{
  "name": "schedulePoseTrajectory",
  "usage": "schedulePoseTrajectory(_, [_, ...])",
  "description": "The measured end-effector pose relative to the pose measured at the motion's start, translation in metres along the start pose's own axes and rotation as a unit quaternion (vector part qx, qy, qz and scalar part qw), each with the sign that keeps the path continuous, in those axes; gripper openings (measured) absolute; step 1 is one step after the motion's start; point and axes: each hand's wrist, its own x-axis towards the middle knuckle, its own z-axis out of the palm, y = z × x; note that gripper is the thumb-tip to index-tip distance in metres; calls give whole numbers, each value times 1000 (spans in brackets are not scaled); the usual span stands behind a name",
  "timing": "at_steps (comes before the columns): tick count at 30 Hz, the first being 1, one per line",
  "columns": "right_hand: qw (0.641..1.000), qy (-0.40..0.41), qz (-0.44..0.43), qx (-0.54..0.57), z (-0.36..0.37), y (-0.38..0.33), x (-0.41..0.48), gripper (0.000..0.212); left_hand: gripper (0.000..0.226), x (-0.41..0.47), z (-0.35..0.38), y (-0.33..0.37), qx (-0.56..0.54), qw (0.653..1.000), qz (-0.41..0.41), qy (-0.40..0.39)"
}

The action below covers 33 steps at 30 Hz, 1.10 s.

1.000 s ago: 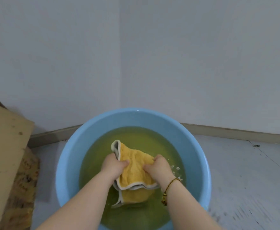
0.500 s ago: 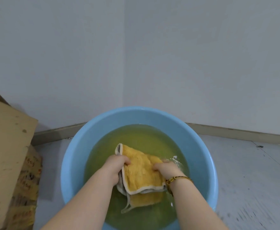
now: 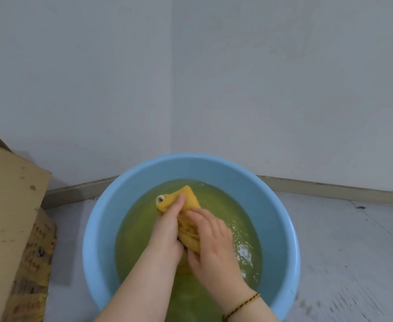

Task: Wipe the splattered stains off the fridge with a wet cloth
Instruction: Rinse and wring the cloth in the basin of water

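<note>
Both hands are in over the blue basin (image 3: 95, 228) of yellowish water (image 3: 139, 242), left hand (image 3: 167, 231) with fingers wrapped tight round the bunched-up yellow cloth (image 3: 188, 199) mid-basin, right hand (image 3: 211, 245) with fingers curled over its lower end, cardboard box (image 3: 7, 205) sitting off to the left.

cloth (image 3: 187, 202) in the basin (image 3: 93, 228), between left hand (image 3: 167, 231) and right hand (image 3: 211, 242) — box (image 3: 7, 217) left, wall (image 3: 260, 89) behind.
</note>
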Motion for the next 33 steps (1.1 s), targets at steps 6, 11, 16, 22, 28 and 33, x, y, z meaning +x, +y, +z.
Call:
schedulePoseTrajectory(6, [941, -148, 205, 225, -13, 5, 11, 94, 50, -6, 4, 7, -12, 998, 35, -50])
schedulePoseTrajectory(11, [990, -105, 75, -64, -22, 25, 27, 27, 58, -6, -3, 17, -9, 984, -43, -174])
schedulePoseTrajectory(16, [924, 73, -223, -301, -28, 52, 41, 15, 23, -3, -16, 21, 227, 913, -174, -291])
schedulePoseTrajectory(22, [872, -162, -269, -375, -35, 38, 51, 54, 24, 5, 0, 12, 690, 687, -76, -216])
schedulePoseTrajectory(28, [909, -356, 40, -214, -26, 36, 43, 6, 30, 5, 3, -6, 896, 341, 265, -102])
schedulePoseTrajectory(33, [872, -389, 275, 110, -30, 35, 41, 26, 20, 4, -1, 13, 847, 226, 446, -181])
